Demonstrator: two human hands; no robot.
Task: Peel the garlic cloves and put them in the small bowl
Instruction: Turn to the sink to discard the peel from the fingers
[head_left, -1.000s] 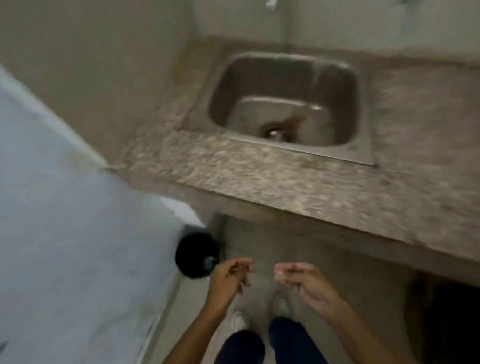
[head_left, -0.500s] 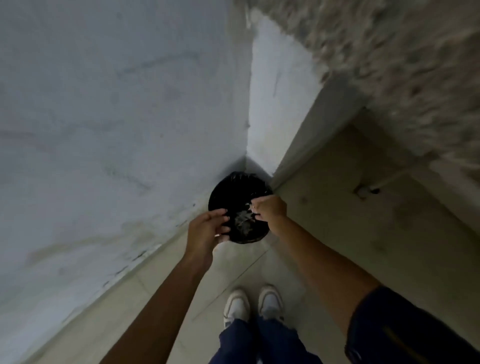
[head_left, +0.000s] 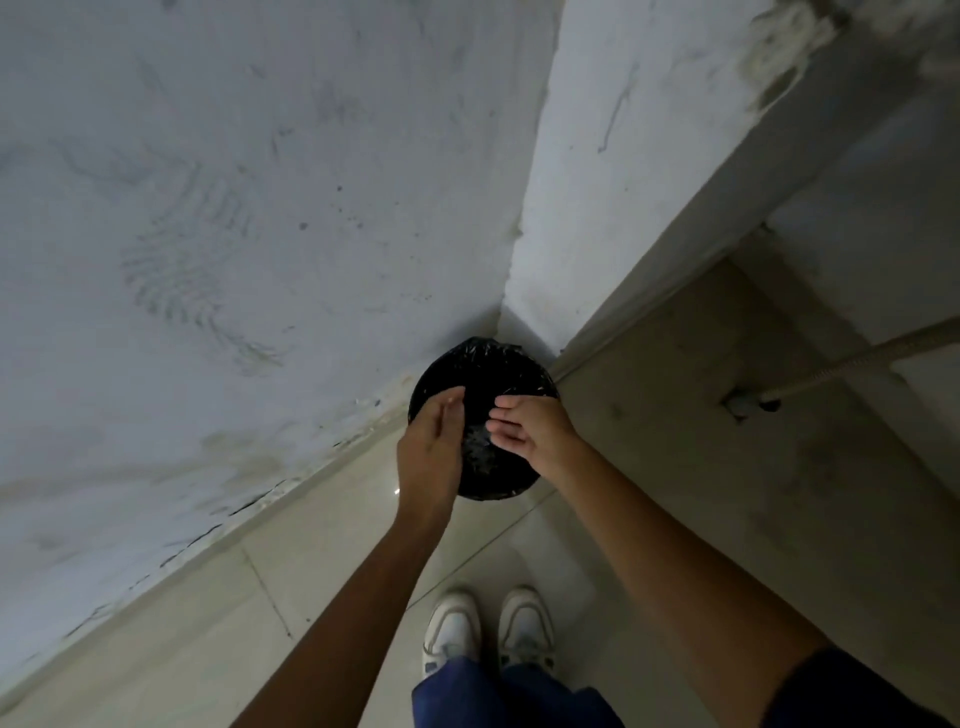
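One round bin (head_left: 491, 374) lined w/ crinkly black plastic sits on the tiled floor (head_left: 311, 561) in the wall corner. Two hands over it: left hand (head_left: 431, 447) and right hand (head_left: 530, 428) both w/ fingers straight, spread loosely, holding nothing visible. Pale flecks inside the bin, possibly garlic skins; too dim to tell. Two white shoes (head_left: 488, 631) below. No cloves or bowl in view.

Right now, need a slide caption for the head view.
Both open hands, left hand and right hand, held over a black-lined bin in the floor corner, white shoes below.
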